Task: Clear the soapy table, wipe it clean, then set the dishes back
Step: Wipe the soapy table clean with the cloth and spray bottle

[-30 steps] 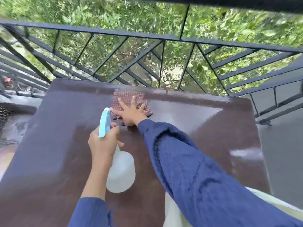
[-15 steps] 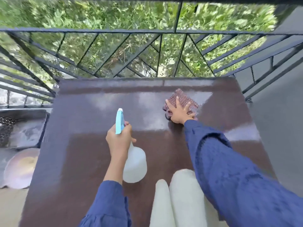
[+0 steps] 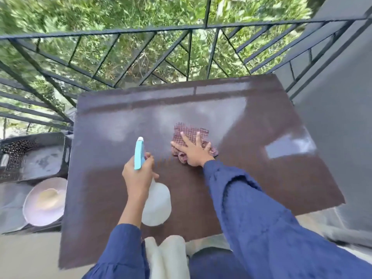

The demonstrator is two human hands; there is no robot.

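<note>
The dark brown table [image 3: 261, 178] shines wet along its far half. My right hand [image 3: 193, 151] lies flat, fingers spread, pressing a reddish woven cloth [image 3: 190, 133] onto the middle of the tabletop. My left hand [image 3: 137, 176] grips a spray bottle [image 3: 156, 204] with a white body and a light blue nozzle, held above the table's near-left part, nozzle pointing away from me.
A black metal railing [image 3: 141, 57] runs close behind the table, with greenery beyond. On the floor to the left sit a dark tray [image 3: 34, 158] and a pale round plate [image 3: 45, 201]. A grey wall [image 3: 338, 97] stands at the right. My legs are at the table's near edge.
My right hand has slid the cloth from the far-left area to the right, then back toward the table's middle. The left hand keeps the bottle in about the same spot.
</note>
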